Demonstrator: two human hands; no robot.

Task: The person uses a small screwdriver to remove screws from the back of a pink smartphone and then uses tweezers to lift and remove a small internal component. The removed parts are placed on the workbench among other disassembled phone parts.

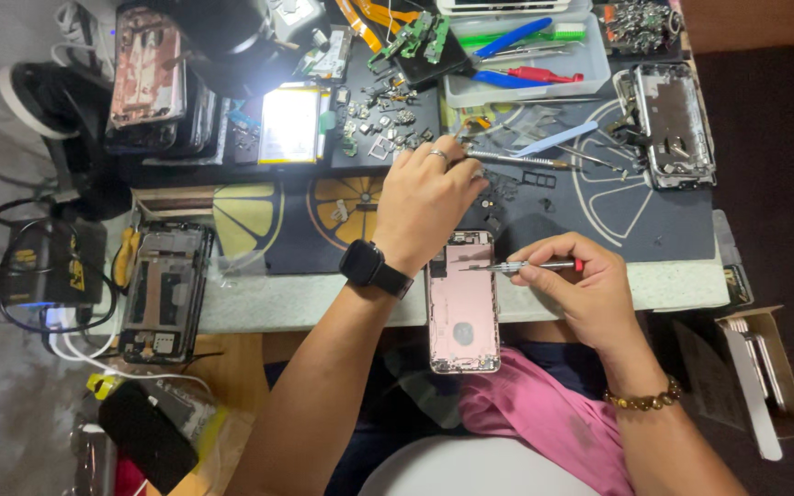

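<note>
Your right hand [590,285] pinches the screwdriver [530,266] over the pink phone shell [463,312] while your left hand [425,197], loosely curled and empty as far as I can tell, reaches toward the small parts [379,119] at twelve o'clock, likely for a screw needing steady seating.

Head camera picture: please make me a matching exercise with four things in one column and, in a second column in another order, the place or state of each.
Things:
1. small screwdriver
2. pink phone housing
3. clear plastic tray
4. dark opened phone

Places or states:
A. at the far edge of the bench, holding blue and red tools
B. at the left end of the bench, near a black power unit
C. held in the right hand, tip over the housing
D. lying in front of the person, partly over the bench edge

Pairs: 1-C, 2-D, 3-A, 4-B
</note>
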